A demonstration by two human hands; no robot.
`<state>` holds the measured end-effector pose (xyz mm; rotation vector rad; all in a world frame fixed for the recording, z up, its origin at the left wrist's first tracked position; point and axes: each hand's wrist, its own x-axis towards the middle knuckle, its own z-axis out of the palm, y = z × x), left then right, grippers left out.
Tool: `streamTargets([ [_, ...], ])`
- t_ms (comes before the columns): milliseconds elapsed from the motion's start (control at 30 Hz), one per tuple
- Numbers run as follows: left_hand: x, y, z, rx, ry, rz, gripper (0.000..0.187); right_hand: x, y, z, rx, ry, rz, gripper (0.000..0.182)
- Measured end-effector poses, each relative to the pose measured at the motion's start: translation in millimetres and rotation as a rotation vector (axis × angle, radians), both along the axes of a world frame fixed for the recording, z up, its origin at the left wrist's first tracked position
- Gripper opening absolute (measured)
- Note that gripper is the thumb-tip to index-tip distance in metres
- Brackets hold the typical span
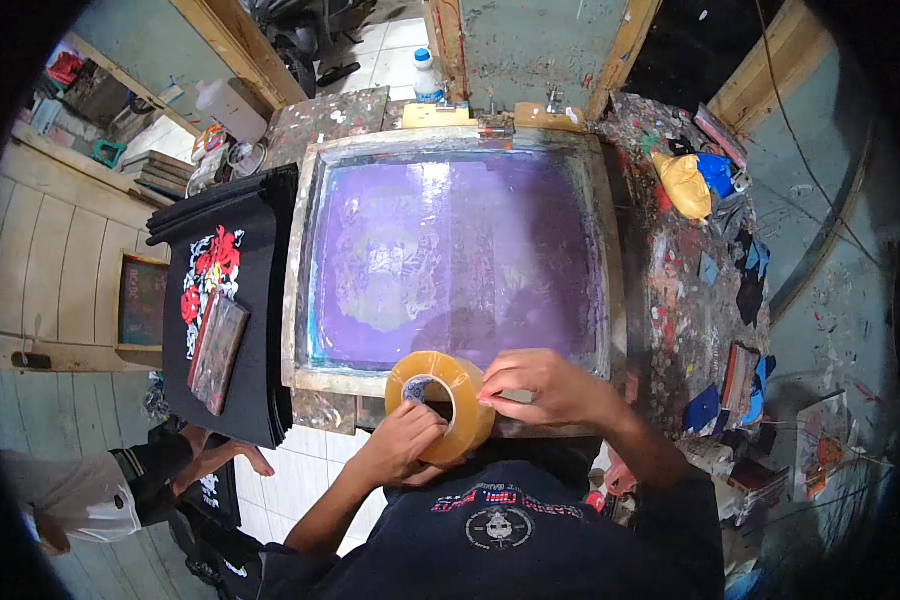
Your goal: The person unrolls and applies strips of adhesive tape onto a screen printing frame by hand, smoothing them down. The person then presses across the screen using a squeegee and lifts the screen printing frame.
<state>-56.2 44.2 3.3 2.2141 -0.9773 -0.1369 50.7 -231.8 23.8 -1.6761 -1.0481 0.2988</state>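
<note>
A wide roll of clear, yellowish packing tape [467, 385] is held up just in front of my body, over the near edge of a screen-printing frame. Gripping its lower left side is my left hand [410, 440], with fingers curled into the core. At the roll's right side my right hand [532, 387] pinches with thumb and finger, seemingly on the tape's edge; the clear film is hard to see there. The screen-printing frame [295, 300] has a wooden border and purple mesh, with glossy strips across its middle. Hinge clamps hold its far side.
Left of the frame, black printed fabric pieces [245, 370] lie stacked with a squeegee [218, 350] on top. A cluttered ledge on the right holds a yellow bag [685, 185] and rags. A white bottle [427, 75] stands behind the frame. Another person's leg [210, 465] shows lower left.
</note>
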Motion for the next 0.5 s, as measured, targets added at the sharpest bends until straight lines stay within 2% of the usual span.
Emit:
streamTargets([
  [100,4.5,3.5,3.5,0.014,0.020,-0.025,0.049,-3.7,1.4,-5.5,-0.060,-0.083,0.035,0.018],
  [200,12.4,4.7,14.4,0.007,0.030,-0.041,0.044,-21.4,4.5,-20.7,-0.135,-0.135,-0.058,0.020],
  [300,23.2,18.1,28.1,0.031,0.023,0.007,0.043,-40.3,-10.9,-5.3,-0.101,0.206,0.012,0.017],
  [333,29.1,20.3,33.9,-0.018,-0.009,0.043,0.046,-39.3,-9.4,-4.1,-0.056,0.155,-0.024,0.017],
  [433,41.6,26.1,54.6,0.056,0.109,0.012,0.051,-32.7,-1.3,4.5,0.066,0.037,-0.145,0.021],
  [500,50.2,26.1,75.3,0.133,0.147,-0.032,0.052,-33.7,2.1,17.7,0.112,0.217,-0.147,0.022],
])
